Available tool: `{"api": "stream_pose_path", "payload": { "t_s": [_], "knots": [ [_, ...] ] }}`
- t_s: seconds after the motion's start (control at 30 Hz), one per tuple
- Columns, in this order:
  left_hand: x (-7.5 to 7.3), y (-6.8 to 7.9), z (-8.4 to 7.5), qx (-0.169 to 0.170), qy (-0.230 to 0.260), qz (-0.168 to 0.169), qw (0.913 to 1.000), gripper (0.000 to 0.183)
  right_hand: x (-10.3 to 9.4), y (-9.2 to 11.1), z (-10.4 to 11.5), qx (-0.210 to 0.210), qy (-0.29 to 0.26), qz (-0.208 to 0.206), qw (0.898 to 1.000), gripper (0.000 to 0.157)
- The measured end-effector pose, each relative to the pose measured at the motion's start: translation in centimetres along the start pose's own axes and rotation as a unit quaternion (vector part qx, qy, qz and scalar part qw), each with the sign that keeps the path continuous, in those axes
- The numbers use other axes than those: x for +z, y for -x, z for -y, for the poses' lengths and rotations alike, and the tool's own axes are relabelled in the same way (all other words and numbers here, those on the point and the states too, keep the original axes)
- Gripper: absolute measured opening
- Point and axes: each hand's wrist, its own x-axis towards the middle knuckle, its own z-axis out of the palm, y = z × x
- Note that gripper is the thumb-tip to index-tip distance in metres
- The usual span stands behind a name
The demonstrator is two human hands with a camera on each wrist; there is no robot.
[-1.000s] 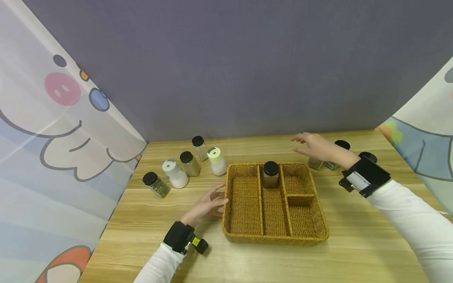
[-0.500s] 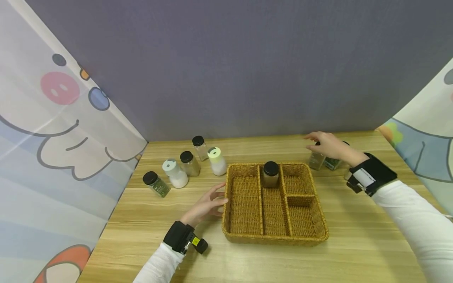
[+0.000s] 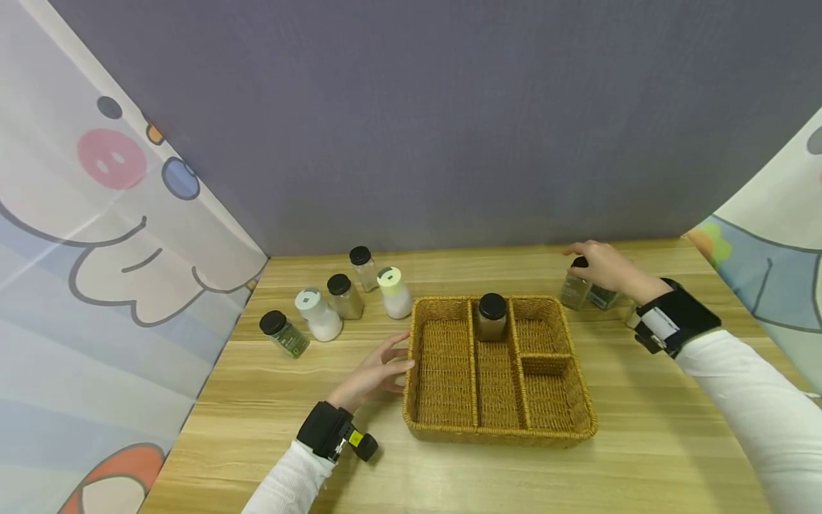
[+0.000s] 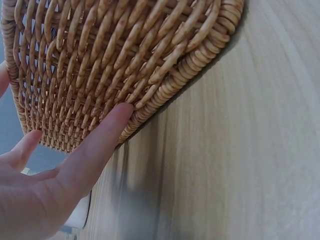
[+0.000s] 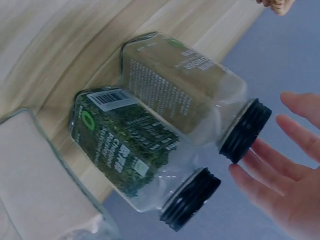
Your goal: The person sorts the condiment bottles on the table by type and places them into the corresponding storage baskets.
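My left hand (image 3: 369, 378) rests with extended fingers against the left outer wall of the woven basket (image 3: 472, 430). In the left wrist view, a fingertip touches the basket's wicker (image 4: 85, 65) close to the bottom edge. At the back right, my right hand (image 3: 606, 265) is over a spice jar of brown powder (image 3: 574, 293). Its spread fingers (image 5: 270, 172) are right at the black cap, not curled round it. Beside that jar stands a jar of green dried herbs (image 5: 125, 145), partly hidden under the hand in the head view.
A black-capped jar (image 3: 491, 318) stands in the basket's middle compartment. To the left are two white shakers (image 3: 394, 294), a green herb jar (image 3: 285, 335) and two more black-capped jars (image 3: 345, 298). A pale jar (image 5: 45, 175) is near the right wrist. A grey wall (image 3: 411, 143) rises behind the table.
My right hand has moved right and come in over the brown powder jar, its fingers now at the cap. The left hand and basket have stayed in place.
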Motion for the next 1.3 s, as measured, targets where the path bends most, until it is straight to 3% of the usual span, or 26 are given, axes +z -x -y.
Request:
{"api": "stream_pose_path", "payload": {
  "t_s": [0.67, 1.3],
  "knots": [
    [0.1, 0.0, 0.1, 0.005, 0.002, -0.005, 1.0, 0.067, 1.3, -0.1, -1.0, 0.004, 0.057, 0.022, 0.998, 0.037],
    [0.0, 0.0, 0.1, 0.003, 0.002, -0.002, 1.0, 0.067, 0.4, 0.2, -0.5, -0.019, 0.039, 0.025, 0.999, 0.035]
  ]
}}
